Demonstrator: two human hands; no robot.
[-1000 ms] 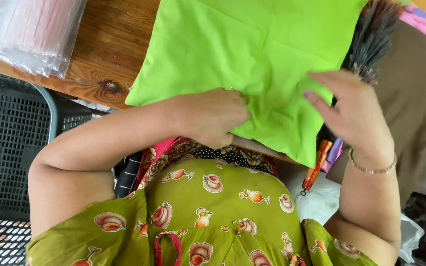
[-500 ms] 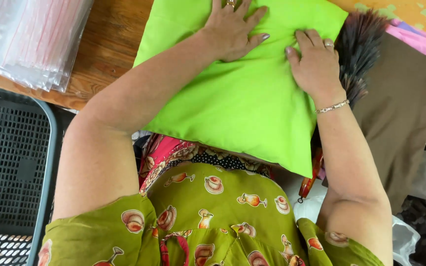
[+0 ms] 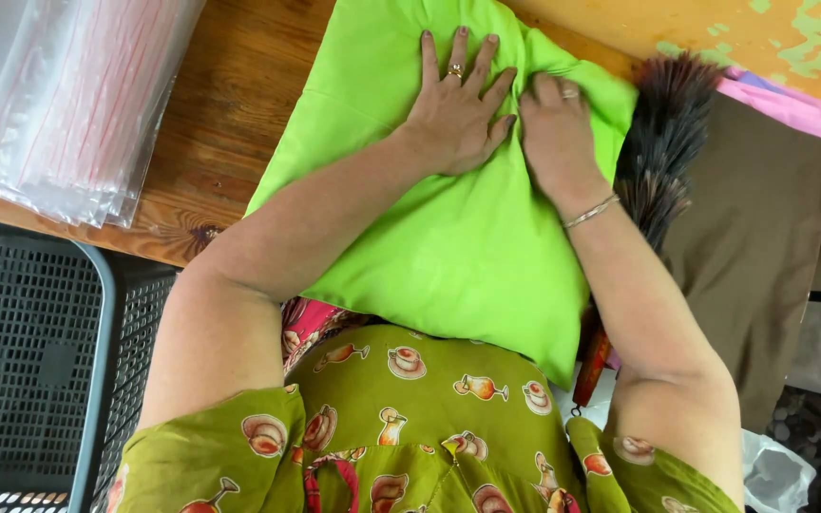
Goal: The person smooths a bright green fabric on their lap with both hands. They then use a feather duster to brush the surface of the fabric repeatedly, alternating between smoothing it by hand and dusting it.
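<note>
A bright green cloth (image 3: 448, 247) lies folded on the wooden table (image 3: 230, 114) in front of me. My left hand (image 3: 455, 104) rests flat on its upper middle, fingers spread, a ring on one finger. My right hand (image 3: 558, 128) presses down right beside it, touching the left hand, fingers bent into the cloth near its top right edge; a thin bracelet circles that wrist. Neither hand holds anything. The cloth bunches slightly between the two hands.
A stack of clear plastic bags (image 3: 68, 104) lies at the table's left. A dark bristly brush (image 3: 662, 142) lies right of the cloth, next to brown fabric (image 3: 762, 228) and pink fabric (image 3: 791, 109). A dark plastic basket (image 3: 21, 361) stands below the table at left.
Both hands slid from the cloth's near edge up to its far part and have come together, side by side. The view has shifted so the cloth sits lower in the frame.
</note>
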